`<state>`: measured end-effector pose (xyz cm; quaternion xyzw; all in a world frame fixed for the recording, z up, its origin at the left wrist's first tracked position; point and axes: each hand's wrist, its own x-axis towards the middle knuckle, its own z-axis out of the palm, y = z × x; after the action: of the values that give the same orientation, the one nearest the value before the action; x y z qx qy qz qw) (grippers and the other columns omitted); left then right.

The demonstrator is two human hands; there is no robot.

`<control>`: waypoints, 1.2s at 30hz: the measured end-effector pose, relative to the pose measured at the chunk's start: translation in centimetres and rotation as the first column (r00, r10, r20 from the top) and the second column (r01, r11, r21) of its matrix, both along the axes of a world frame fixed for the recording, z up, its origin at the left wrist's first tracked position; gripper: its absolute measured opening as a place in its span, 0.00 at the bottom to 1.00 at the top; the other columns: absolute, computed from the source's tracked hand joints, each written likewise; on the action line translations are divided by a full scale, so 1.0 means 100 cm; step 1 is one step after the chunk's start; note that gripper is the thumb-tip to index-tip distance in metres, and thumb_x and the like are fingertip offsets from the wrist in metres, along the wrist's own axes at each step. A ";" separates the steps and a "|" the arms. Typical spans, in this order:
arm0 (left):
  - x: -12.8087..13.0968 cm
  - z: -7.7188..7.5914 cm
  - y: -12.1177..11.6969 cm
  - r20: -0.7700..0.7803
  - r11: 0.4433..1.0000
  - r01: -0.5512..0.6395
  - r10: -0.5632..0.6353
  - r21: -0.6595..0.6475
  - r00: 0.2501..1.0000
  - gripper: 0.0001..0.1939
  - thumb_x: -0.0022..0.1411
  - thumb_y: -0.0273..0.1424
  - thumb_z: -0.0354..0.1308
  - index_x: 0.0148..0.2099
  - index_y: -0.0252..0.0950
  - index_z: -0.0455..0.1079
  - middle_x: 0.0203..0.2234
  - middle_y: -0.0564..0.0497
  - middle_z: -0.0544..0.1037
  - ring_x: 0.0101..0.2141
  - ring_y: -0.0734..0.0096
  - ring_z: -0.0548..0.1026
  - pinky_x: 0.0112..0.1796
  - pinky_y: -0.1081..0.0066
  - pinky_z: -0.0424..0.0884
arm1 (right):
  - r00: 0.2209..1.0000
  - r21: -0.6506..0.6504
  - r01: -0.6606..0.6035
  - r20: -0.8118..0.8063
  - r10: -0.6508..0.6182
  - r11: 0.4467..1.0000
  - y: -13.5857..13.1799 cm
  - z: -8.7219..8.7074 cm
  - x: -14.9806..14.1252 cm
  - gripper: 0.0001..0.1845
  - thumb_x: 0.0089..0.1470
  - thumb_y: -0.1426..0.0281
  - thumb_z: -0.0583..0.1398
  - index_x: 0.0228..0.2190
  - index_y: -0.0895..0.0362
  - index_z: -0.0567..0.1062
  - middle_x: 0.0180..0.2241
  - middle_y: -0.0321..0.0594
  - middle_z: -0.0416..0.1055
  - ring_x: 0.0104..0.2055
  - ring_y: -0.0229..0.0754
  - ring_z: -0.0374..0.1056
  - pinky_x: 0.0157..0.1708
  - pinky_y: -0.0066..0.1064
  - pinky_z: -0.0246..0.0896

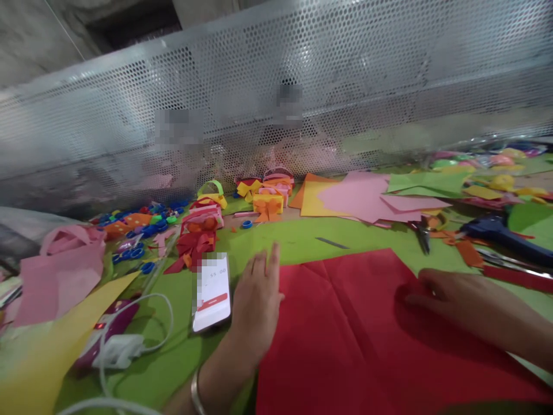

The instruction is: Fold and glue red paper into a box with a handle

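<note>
Gripped nothing with the left hand point(258, 302), just had it open, fingers stretched out along the left edge of a red craft sheet point(324, 340). Had the right hand point(453, 302) loosely curled over the sheet's right side; honestly couldn't tell if pinching the edge or only hovering. Had that sheet spread on the green tabletop point(298, 233), right up front, creased down the middle. Wore a silvery bangle point(196, 393) on the left wrist.

Had a smartphone point(215, 291) just left of the left hand, screen lit, and farther left a white charger point(121, 351) on a looped cable point(171, 317), beside a purple gadget point(123, 317) glowing red. Also had a yellow sheet point(38, 363) and a pink handled bag point(64, 274) over there, near blue-handled scissors point(135, 252).

Just past the red sheet, spotted a thin grey strip point(332, 242). Behind the phone, saw a little red bag point(196, 236), then a small yellow bag point(261, 202) with an orange bow point(268, 208). Off to the right, had pliers point(423, 237) and a dark blue glue gun point(496, 230). Saw a perforated metal panel point(242, 92) across the back.
</note>
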<state>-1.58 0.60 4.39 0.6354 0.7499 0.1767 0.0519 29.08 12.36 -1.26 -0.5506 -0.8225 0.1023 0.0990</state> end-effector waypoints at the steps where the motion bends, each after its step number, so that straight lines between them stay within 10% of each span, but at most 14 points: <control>1: 0.004 -0.004 -0.002 -0.114 0.993 0.090 -0.082 0.072 0.990 0.38 0.53 0.11 0.55 0.65 0.36 0.56 0.63 0.37 0.60 0.63 0.46 0.54 0.58 0.46 0.59 | 1.000 0.055 -0.022 0.015 0.021 0.998 -0.003 -0.001 0.000 0.22 0.46 0.50 0.52 0.26 0.54 0.75 0.23 0.46 0.75 0.25 0.55 0.72 0.23 0.43 0.65; 6: 0.017 -0.010 -0.009 -0.169 0.790 0.603 -0.612 -0.108 0.772 0.28 0.63 0.26 0.56 0.64 0.36 0.59 0.66 0.40 0.54 0.65 0.55 0.50 0.60 0.53 0.58 | 0.873 0.210 -0.488 0.107 0.476 0.847 -0.018 0.005 -0.012 0.22 0.55 0.62 0.52 0.48 0.52 0.75 0.59 0.51 0.63 0.59 0.60 0.61 0.52 0.54 0.61; 10: 0.020 -0.007 0.001 -0.008 0.706 0.634 -0.670 -0.316 0.742 0.40 0.54 0.46 0.65 0.63 0.32 0.60 0.63 0.36 0.60 0.63 0.48 0.57 0.59 0.49 0.58 | 0.650 -0.086 -0.756 0.015 0.759 0.649 -0.010 0.027 -0.036 0.23 0.56 0.65 0.58 0.54 0.47 0.71 0.56 0.45 0.67 0.54 0.50 0.66 0.51 0.41 0.65; 13: 0.019 -0.003 0.016 -0.039 0.732 0.615 -0.652 -0.293 0.758 0.20 0.59 0.36 0.64 0.53 0.38 0.72 0.56 0.44 0.72 0.56 0.59 0.69 0.55 0.62 0.65 | 0.587 -0.193 -0.803 -0.088 0.805 0.564 0.012 0.045 -0.052 0.15 0.59 0.70 0.55 0.43 0.48 0.78 0.45 0.39 0.73 0.45 0.41 0.71 0.44 0.30 0.66; 15: 0.019 -0.001 0.028 -0.096 0.803 0.540 -0.576 -0.254 0.812 0.14 0.60 0.31 0.63 0.49 0.39 0.73 0.51 0.47 0.75 0.52 0.63 0.72 0.52 0.65 0.67 | 0.628 -0.154 -0.775 -0.072 0.775 0.613 0.029 0.049 -0.062 0.14 0.59 0.70 0.55 0.41 0.51 0.79 0.45 0.41 0.73 0.45 0.41 0.70 0.45 0.31 0.65; 18: 0.019 0.001 0.046 -0.200 0.904 0.368 -0.410 -0.217 0.890 0.36 0.49 0.33 0.71 0.59 0.33 0.63 0.52 0.37 0.73 0.52 0.53 0.71 0.49 0.58 0.69 | 0.730 -0.011 -0.683 0.006 0.683 0.730 0.047 0.042 -0.079 0.30 0.48 0.72 0.64 0.54 0.57 0.70 0.55 0.51 0.66 0.56 0.53 0.62 0.53 0.43 0.58; 21: 0.019 0.003 0.055 -0.275 0.936 0.277 -0.332 -0.218 0.902 0.47 0.43 0.35 0.74 0.62 0.28 0.59 0.45 0.37 0.76 0.44 0.54 0.76 0.43 0.60 0.72 | 0.768 0.066 -0.640 0.075 0.636 0.765 0.052 0.032 -0.091 0.35 0.40 0.75 0.66 0.53 0.58 0.71 0.45 0.49 0.74 0.45 0.52 0.70 0.42 0.39 0.63; 27: 0.023 0.004 0.043 -0.419 0.916 0.310 -0.393 -0.254 0.818 0.07 0.63 0.23 0.55 0.41 0.36 0.73 0.34 0.49 0.78 0.39 0.61 0.75 0.40 0.62 0.69 | 0.735 0.242 -0.677 0.175 0.655 0.695 0.033 0.022 -0.077 0.09 0.53 0.78 0.58 0.25 0.54 0.74 0.27 0.37 0.72 0.34 0.43 0.68 0.35 0.34 0.53; 36: 0.040 -0.006 0.021 -0.558 0.889 0.319 -0.455 -0.329 0.694 0.18 0.65 0.22 0.51 0.56 0.37 0.67 0.32 0.48 0.76 0.34 0.61 0.73 0.32 0.65 0.68 | 0.676 0.392 -0.736 0.393 0.623 0.552 0.002 0.004 -0.069 0.16 0.51 0.85 0.54 0.36 0.56 0.74 0.26 0.38 0.69 0.25 0.43 0.65 0.25 0.32 0.50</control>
<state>2.38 2.66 3.77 0.7925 0.5867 -0.1362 -0.0959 22.13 12.52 -0.84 -0.1460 -0.9713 -0.1524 0.1099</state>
